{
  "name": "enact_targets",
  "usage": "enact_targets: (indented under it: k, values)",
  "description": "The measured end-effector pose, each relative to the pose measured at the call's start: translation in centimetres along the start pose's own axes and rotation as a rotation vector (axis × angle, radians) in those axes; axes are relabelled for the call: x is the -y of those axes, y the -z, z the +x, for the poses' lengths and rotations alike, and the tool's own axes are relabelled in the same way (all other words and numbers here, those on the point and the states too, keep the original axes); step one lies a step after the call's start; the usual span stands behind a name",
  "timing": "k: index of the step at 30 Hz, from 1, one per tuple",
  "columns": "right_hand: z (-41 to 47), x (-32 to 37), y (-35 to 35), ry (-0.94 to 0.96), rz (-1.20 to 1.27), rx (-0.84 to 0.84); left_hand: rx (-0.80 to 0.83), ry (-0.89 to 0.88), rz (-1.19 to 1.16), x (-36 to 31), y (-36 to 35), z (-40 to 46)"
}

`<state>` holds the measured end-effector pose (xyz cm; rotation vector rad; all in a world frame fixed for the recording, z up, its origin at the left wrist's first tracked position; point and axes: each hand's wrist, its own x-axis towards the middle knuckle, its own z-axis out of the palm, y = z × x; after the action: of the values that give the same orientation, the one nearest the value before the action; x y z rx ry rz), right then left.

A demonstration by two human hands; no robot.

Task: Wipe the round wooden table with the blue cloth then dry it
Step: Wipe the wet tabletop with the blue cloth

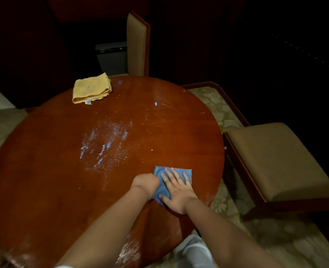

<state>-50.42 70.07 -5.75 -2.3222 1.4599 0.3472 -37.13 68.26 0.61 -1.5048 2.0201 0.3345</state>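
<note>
While the right hand (176,192) presses flat on the blue cloth (179,172) and the left hand (147,183) grips its edge, the wet patch (105,144) beyond the left hand may get missed on the tabletop (53,171).

Two bare forearms enter from the lower edge, uncovered from elbow to wrist. The left hand (147,183) and right hand (177,192) wear no gloves, rings, watch or bracelets that can be made out. The right hand's fingernails (172,168) appear pale and short. A sliver of white fabric (64,266) shows at the bottom edge beside the left arm. Light-coloured clothing (193,252) is visible between the arms.
</note>
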Motion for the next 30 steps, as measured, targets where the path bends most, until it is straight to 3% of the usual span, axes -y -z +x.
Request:
enact_targets:
  k: [13,30]
  values:
    - [5.1,-4.3,2.9,0.060,-0.002,-0.026,-0.025,-0.034,-0.007,1.3,3.9,5.2]
    - [23.7,-16.6,13.1,0.186,-0.079,-0.041,-0.096,0.044,-0.028,5.7,14.9,23.1]
